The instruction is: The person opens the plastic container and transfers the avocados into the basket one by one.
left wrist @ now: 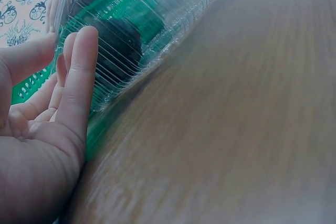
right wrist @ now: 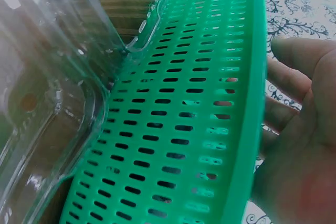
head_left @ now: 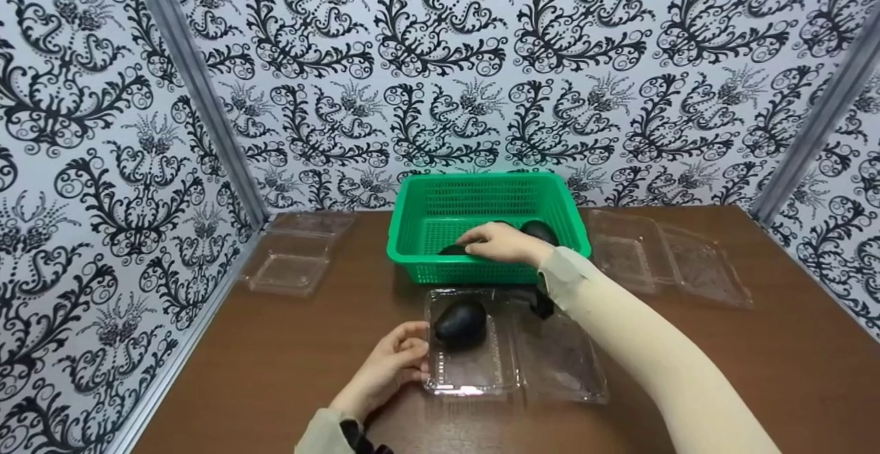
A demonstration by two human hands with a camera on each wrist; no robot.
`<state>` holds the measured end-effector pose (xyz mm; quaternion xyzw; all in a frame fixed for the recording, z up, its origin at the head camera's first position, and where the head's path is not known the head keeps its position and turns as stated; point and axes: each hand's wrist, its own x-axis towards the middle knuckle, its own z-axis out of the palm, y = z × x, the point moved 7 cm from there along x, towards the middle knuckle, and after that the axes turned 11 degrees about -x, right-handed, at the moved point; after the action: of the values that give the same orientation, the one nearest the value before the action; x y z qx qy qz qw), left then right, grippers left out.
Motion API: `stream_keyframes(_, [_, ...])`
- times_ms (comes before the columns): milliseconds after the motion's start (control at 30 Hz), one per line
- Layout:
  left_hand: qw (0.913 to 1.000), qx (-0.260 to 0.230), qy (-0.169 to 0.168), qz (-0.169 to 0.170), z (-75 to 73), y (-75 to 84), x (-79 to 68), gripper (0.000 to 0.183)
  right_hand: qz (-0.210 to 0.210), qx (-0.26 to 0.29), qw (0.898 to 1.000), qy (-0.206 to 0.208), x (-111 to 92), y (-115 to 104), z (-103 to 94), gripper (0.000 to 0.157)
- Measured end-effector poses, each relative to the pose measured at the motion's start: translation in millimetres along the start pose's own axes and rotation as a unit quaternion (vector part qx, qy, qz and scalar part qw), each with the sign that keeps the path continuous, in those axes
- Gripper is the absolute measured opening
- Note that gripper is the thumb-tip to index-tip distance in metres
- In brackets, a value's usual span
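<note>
A clear plastic clamshell container (head_left: 471, 375) lies opened out in front, its lid (head_left: 557, 364) to the right. One dark avocado (head_left: 460, 323) lies in the far part of its base. My left hand (head_left: 390, 361) rests its fingers against the left side of the container; in the left wrist view these fingers (left wrist: 79, 80) look fairly straight. My right hand (head_left: 507, 242) reaches over the front rim of the green basket (head_left: 474, 275), fingertips right at a dark avocado (head_left: 451, 250). Basket wall hides those fingertips in the right wrist view, so their hold cannot be told.
Another dark avocado (head_left: 540, 232) lies at the right inside the basket. Opened clear containers stand on both sides, one at left (head_left: 289, 272) and one at right (head_left: 622, 261). Patterned walls (head_left: 440, 89) enclose the brown table (head_left: 275, 385) behind and at the sides.
</note>
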<state>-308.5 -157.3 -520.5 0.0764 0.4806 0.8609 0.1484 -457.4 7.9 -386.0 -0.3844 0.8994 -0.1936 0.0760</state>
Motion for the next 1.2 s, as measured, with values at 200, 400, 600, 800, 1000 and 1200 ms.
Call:
stream_keyframes(200, [1.0000, 0.002, 0.004, -0.003, -0.3, 0.1, 0.1, 0.043, -0.004, 0.017, 0.999, 0.036, -20, -10, -6.7, 0.038])
stream_keyframes(400, [0.9999, 0.012, 0.008, -0.006, -1.0, 0.5, 1.8, 0.046, -0.083, -0.018, 0.990, 0.115, -44, -36, -8.3, 0.040])
stream_keyframes(600, [0.9997, 0.020, 0.005, -0.010, -0.8, -3.0, 1.9, 0.045, -0.160, -0.049, 0.975, 0.147, -66, -61, 8.2, 0.042])
stream_keyframes(800, [0.9998, 0.016, 0.005, -0.008, 1.9, -2.1, 2.4, 0.042, -0.176, -0.074, 0.976, 0.106, -77, -72, 33.2, 0.043])
stream_keyframes(1000, [0.9998, 0.015, 0.007, -0.008, 1.1, 1.0, -1.6, 0.043, -0.155, -0.125, 0.979, 0.049, -80, -77, 53.6, 0.052])
stream_keyframes(1200, [0.9998, 0.020, 0.002, -0.009, 3.6, 1.8, -0.7, 0.046, -0.131, -0.160, 0.978, 0.015, -82, -76, 63.0, 0.060])
